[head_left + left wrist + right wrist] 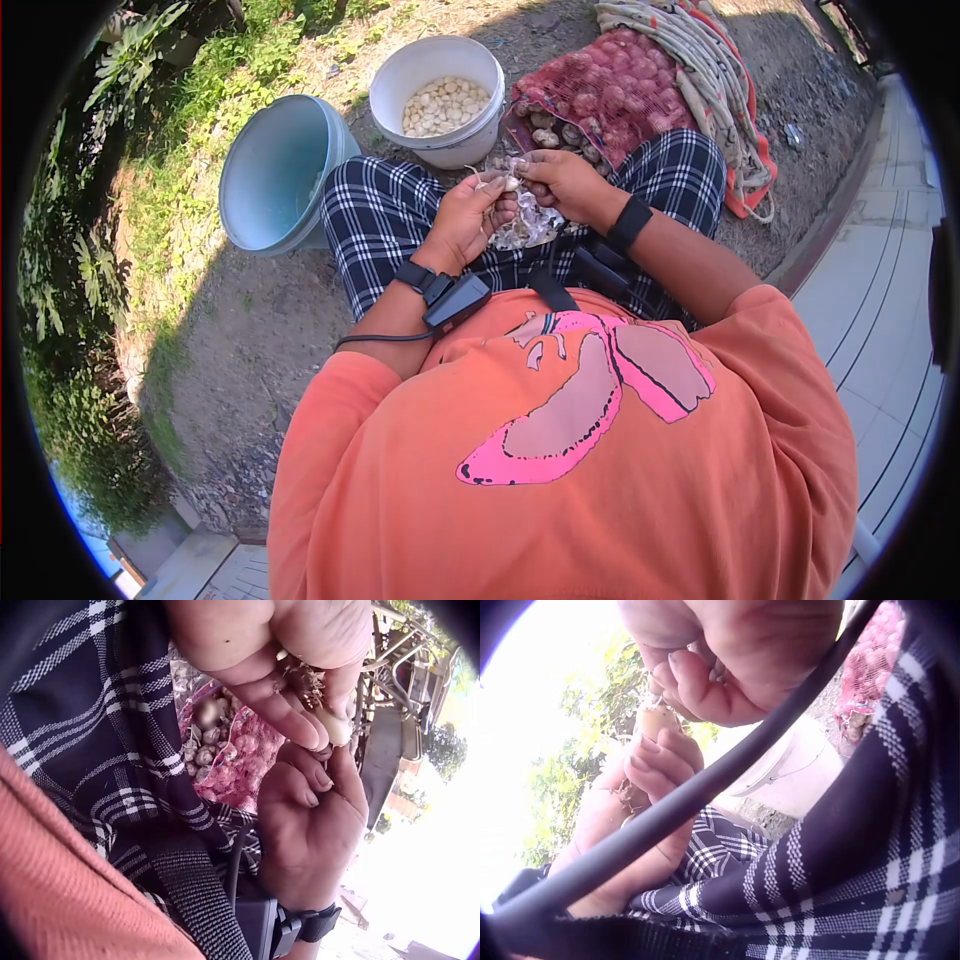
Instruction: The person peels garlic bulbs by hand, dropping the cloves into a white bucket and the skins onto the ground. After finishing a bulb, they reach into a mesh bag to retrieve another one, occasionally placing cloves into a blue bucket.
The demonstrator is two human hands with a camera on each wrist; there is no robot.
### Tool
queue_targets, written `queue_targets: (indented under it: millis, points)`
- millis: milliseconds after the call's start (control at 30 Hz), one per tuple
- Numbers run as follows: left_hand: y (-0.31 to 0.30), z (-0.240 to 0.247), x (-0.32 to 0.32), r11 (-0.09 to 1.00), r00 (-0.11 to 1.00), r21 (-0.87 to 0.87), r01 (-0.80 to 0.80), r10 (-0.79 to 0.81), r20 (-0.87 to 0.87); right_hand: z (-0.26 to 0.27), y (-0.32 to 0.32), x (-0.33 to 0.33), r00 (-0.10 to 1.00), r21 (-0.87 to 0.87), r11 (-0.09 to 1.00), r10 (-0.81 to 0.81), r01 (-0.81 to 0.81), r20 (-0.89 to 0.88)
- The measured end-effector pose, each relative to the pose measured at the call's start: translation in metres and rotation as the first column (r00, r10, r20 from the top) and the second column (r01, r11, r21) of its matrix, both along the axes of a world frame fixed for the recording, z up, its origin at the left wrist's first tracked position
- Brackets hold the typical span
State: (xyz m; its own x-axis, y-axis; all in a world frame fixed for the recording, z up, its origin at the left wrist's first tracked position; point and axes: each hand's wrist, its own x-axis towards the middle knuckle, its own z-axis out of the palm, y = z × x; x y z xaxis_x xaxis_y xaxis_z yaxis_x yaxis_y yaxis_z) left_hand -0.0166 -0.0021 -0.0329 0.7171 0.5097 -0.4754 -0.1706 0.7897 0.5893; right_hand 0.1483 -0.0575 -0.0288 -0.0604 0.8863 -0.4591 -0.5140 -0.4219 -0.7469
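Note:
In the head view the left hand (468,222) and right hand (568,186) meet above the lap. A pale garlic clove (335,727) is pinched by the left hand (277,652), which also holds a dry root tuft (306,681) in its palm. Fingertips of the right hand (315,817) touch the clove's far side. The right wrist view shows the clove (657,720) between the left hand (656,776) and the curled fingers of the right hand (742,660). Papery peelings (522,228) lie in the lap below.
A white bucket (440,150) of peeled cloves stands ahead, with a blue-green bucket (232,190) to its left. A red mesh sack (600,85) of garlic bulbs lies at front right beside a pale folded sack or rope bundle (715,90). Tiled floor (880,290) is at the right.

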Motion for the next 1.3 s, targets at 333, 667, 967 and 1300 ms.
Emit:
queue_targets:
  millis: [333,667,967,1300]
  points:
    - [0.004,-0.011,0.0,1.0,0.997,-0.02,0.001,0.001,0.081,0.002,-0.004,-0.005,0.972,0.026,0.998,0.042,-0.05,0.23]
    - [-0.006,0.012,0.004,0.948,0.986,0.313,-0.066,0.11,-0.124,-0.008,-0.003,0.005,0.835,0.181,0.983,-0.092,-0.009,0.542]
    - [-0.005,-0.001,0.003,0.802,0.96,0.588,0.104,0.074,-0.271,0.003,-0.007,-0.004,0.69,0.259,0.956,-0.096,-0.136,0.718]
    - [-0.005,0.0,0.003,0.81,0.955,0.582,0.072,0.113,-0.275,0.02,-0.008,0.001,0.514,0.114,0.964,0.027,-0.242,0.858]
